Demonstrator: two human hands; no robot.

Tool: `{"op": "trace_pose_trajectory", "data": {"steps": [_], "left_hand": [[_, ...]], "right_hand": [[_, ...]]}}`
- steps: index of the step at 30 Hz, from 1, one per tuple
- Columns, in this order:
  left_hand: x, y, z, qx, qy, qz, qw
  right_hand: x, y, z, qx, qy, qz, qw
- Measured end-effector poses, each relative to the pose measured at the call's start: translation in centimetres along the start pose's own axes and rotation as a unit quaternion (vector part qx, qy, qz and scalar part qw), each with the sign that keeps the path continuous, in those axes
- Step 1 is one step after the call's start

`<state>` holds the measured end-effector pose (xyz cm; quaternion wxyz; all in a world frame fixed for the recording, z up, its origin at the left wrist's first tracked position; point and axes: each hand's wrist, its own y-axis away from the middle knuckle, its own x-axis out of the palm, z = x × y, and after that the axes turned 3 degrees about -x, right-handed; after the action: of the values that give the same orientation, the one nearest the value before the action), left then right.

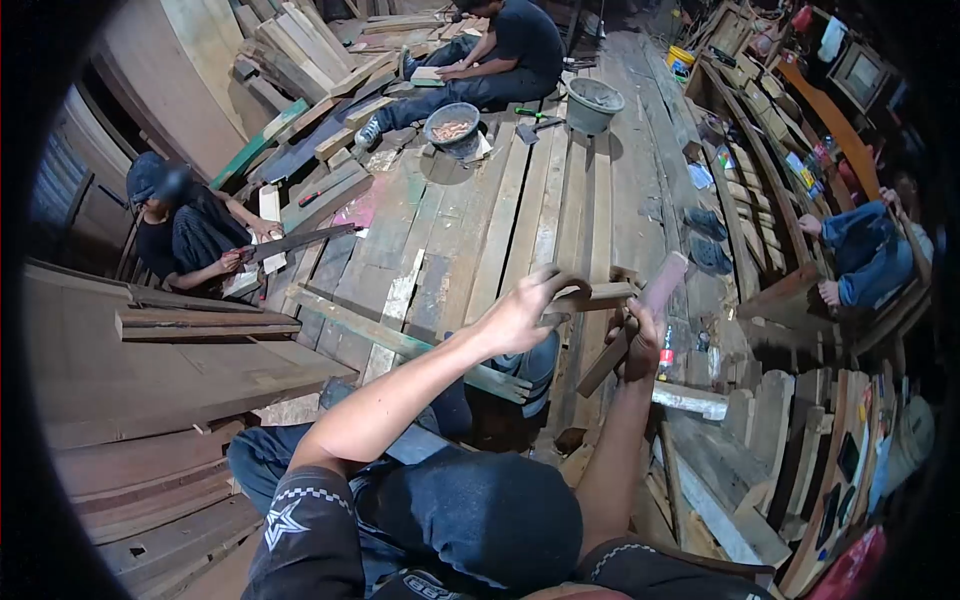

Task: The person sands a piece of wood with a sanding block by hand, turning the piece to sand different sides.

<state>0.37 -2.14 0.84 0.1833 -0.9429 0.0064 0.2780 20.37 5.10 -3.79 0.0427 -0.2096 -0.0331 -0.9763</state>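
Note:
My left hand (520, 312) is closed around the curved brown end of a short wooden piece (605, 292). The piece points right, and its far end meets or passes close to a narrow board (662, 284). That board slants upward to the right, gripped by my right hand (643, 342), whose fingers wrap its middle. What kind of tool or part the left-hand piece is, I cannot make out. Both hands are raised in front of my dark-clothed knee (480, 510).
Planks (500, 230) cover the floor ahead. A grey bucket (594, 104), a bowl of small pieces (453, 128) and a hammer (538, 128) stand or lie farther off. One person (165, 225) holds a handsaw (300, 240) at left; others sit behind and at right. Sandals (708, 240) lie right.

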Motion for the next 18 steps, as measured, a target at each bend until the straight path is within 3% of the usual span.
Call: {"op": "trace_pose_trajectory", "data": {"steps": [5, 13, 18], "left_hand": [[0.5, 0.1, 1.2, -0.014, -0.027, 0.012, 0.999], [0.4, 0.2, 1.1, -0.019, 0.05, -0.001, 0.999], [0.9, 0.3, 2.3, -0.018, 0.009, 0.003, 1.0]], "right_hand": [[-0.7, -0.6, -0.7, 0.02, -0.001, -0.001, 1.0], [0.0, 0.0, 0.1, 0.059, 0.004, -0.005, 0.998], [-0.4, -0.2, -0.4, 0.056, 0.006, -0.009, 0.998]]}}
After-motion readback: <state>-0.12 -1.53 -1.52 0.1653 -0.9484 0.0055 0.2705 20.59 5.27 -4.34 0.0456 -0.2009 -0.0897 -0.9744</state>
